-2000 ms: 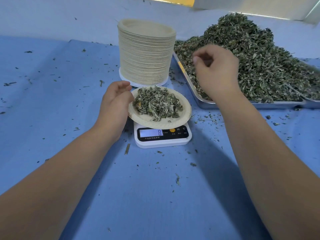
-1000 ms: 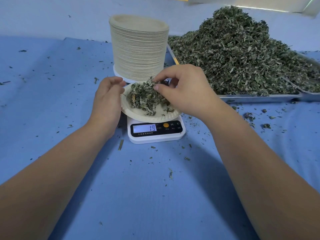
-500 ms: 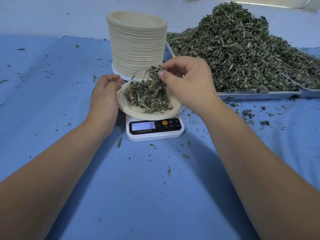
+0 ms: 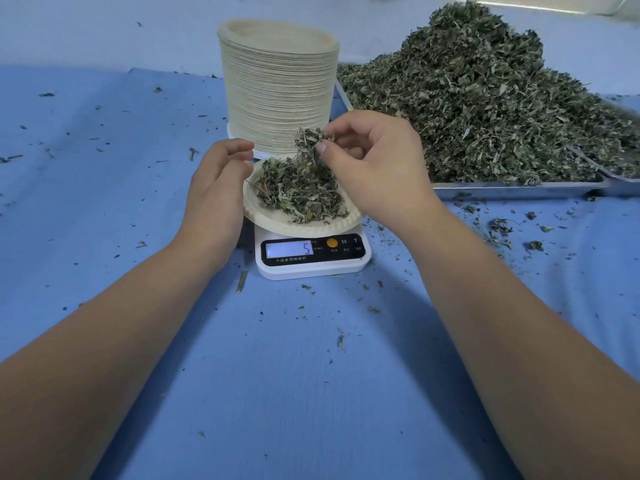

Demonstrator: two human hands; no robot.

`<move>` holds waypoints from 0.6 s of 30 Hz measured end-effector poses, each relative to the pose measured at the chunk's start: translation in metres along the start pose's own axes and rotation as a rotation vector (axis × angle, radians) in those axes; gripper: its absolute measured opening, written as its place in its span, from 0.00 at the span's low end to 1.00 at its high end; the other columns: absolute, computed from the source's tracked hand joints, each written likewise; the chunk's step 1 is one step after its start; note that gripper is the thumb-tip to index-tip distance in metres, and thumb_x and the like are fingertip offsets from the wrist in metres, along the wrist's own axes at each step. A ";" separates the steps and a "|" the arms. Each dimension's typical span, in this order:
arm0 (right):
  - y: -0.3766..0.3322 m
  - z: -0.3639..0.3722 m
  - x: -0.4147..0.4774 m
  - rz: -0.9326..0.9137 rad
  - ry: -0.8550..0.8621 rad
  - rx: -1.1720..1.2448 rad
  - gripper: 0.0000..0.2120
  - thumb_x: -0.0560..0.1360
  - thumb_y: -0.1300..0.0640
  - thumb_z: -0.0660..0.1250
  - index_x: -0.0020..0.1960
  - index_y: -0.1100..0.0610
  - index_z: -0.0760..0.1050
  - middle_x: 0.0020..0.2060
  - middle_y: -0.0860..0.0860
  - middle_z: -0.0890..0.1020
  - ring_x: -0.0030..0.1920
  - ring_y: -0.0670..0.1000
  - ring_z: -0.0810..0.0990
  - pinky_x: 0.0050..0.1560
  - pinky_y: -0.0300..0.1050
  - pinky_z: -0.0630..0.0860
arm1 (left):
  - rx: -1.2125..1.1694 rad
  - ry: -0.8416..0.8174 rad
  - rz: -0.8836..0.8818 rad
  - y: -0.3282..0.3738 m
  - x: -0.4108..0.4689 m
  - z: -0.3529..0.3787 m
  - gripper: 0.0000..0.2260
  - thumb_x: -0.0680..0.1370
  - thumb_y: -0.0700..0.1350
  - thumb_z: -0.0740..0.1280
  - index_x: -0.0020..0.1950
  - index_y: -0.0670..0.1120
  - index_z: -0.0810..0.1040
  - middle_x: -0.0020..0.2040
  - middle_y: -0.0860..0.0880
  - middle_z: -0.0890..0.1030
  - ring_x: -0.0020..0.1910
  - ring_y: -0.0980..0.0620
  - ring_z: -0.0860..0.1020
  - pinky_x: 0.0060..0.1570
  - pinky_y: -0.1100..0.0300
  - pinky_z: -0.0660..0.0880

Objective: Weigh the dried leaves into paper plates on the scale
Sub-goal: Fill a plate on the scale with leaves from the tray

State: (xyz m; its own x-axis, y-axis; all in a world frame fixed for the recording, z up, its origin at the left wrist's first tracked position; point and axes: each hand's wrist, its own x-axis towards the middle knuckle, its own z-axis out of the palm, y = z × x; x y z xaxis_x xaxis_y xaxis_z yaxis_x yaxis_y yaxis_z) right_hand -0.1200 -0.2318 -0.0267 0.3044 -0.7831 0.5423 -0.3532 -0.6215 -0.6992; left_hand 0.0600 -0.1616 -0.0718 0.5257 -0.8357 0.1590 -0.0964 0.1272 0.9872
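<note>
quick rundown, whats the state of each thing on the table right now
scale: on, display lit, shows a 5
paper plate: on the scale, partly filled
right hand: pinching a leaf tuft above the plate
left hand: curled at the plate's left rim, grip unclear
plate stack: upright, tall
metal tray: heaped with dried leaves
</note>
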 end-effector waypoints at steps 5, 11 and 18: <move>-0.001 -0.001 -0.003 -0.068 -0.071 -0.110 0.04 0.74 0.55 0.72 0.47 0.47 0.83 0.33 0.36 0.79 0.31 0.39 0.74 0.40 0.32 0.73 | 0.104 -0.058 0.145 0.003 -0.007 -0.001 0.16 0.78 0.48 0.62 0.64 0.55 0.79 0.61 0.60 0.80 0.58 0.68 0.76 0.62 0.68 0.71; -0.005 0.002 -0.006 -0.150 -0.152 -0.192 0.06 0.76 0.55 0.72 0.52 0.49 0.84 0.36 0.39 0.80 0.33 0.40 0.75 0.41 0.33 0.70 | 0.294 -0.164 0.379 0.013 -0.017 -0.003 0.19 0.78 0.51 0.73 0.69 0.55 0.78 0.69 0.56 0.79 0.76 0.64 0.66 0.76 0.64 0.62; -0.011 0.005 -0.009 -0.177 -0.129 -0.144 0.05 0.75 0.57 0.72 0.50 0.51 0.84 0.33 0.37 0.78 0.33 0.45 0.77 0.40 0.36 0.72 | 0.282 -0.057 0.465 0.017 -0.021 0.005 0.14 0.75 0.44 0.77 0.51 0.63 0.81 0.51 0.61 0.84 0.64 0.67 0.77 0.75 0.56 0.67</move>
State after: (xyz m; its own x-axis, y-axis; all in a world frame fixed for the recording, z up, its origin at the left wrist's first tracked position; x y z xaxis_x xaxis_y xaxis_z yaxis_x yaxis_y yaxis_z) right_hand -0.1144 -0.2178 -0.0267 0.4795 -0.6587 0.5798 -0.4045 -0.7522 -0.5201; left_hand 0.0435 -0.1447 -0.0586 0.3279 -0.7539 0.5693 -0.5346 0.3488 0.7698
